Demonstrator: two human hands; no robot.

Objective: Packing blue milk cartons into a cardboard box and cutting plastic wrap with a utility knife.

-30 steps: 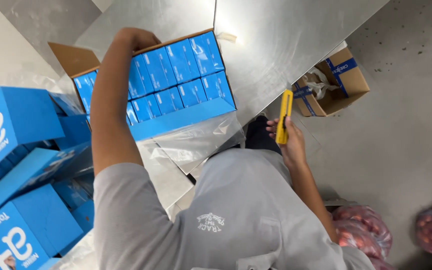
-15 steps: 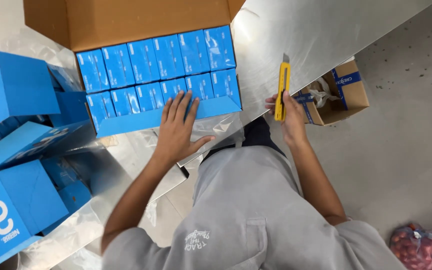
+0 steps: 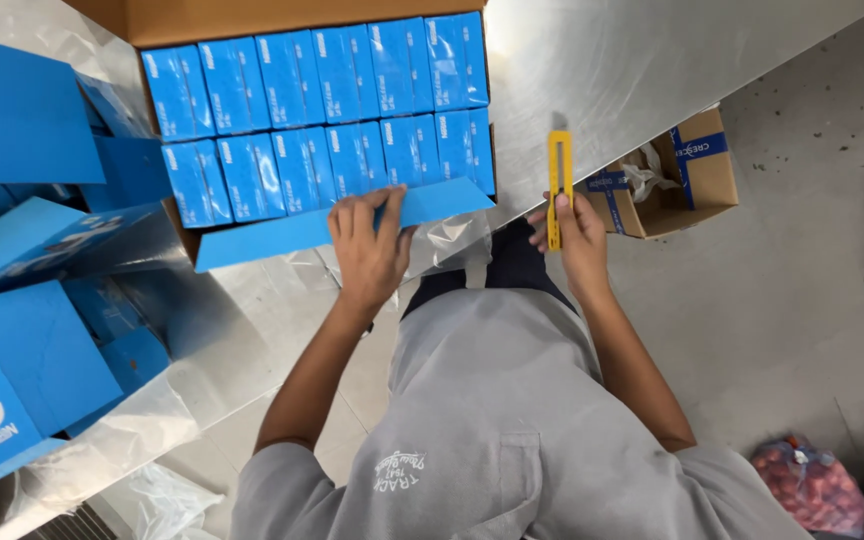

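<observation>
Right hand point(image 3: 580, 228) around yellow cutter point(image 3: 558, 180)

Bare steel table point(image 3: 592, 70) lies open right of the carton point(image 3: 322, 120); blue boxes point(image 3: 22, 250) crowd its left.

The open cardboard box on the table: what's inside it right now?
The cardboard box holds two rows of small blue cartons, packed upright side by side. The left hand presses its blue front flap. Anything beneath the cartons is hidden.
</observation>
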